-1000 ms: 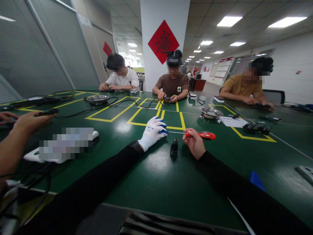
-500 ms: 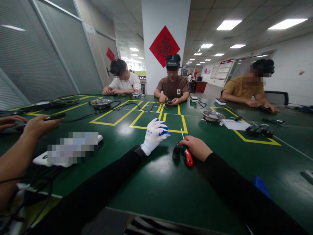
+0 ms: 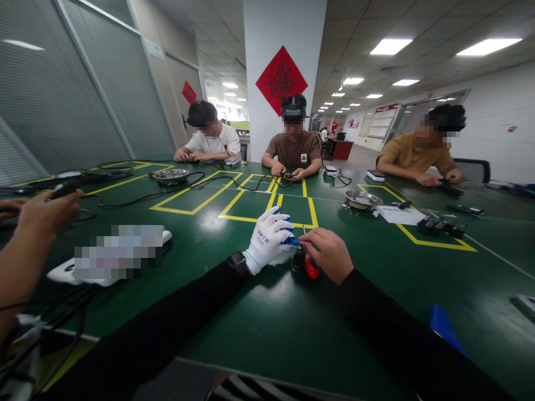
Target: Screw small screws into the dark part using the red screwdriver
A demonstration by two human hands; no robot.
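My left hand (image 3: 271, 235), in a white glove with blue coating on the palm and fingers, reaches over the table with its fingers apart. Its thumb points at the fingertips of my right hand (image 3: 328, 252), which is bare. Those fingertips are pinched together above a small black cone-shaped part (image 3: 298, 260); whatever they hold is too small to make out. Beneath my right hand lies a screwdriver with a red and black handle (image 3: 311, 267). Its thin shaft is mostly hidden behind the fingers.
Yellow tape marks the green table (image 3: 259, 317). A metal bowl (image 3: 363, 199), white paper (image 3: 399, 215) and several black parts (image 3: 441, 224) lie to the right. A white device (image 3: 62, 274) and a co-worker's hand (image 3: 45, 214) are on the left. Three people sit opposite.
My left hand has moved slightly right, bringing its thumb up to my right fingertips. My right hand has shifted a little left, over the black part. The co-worker's hand at left has moved left.
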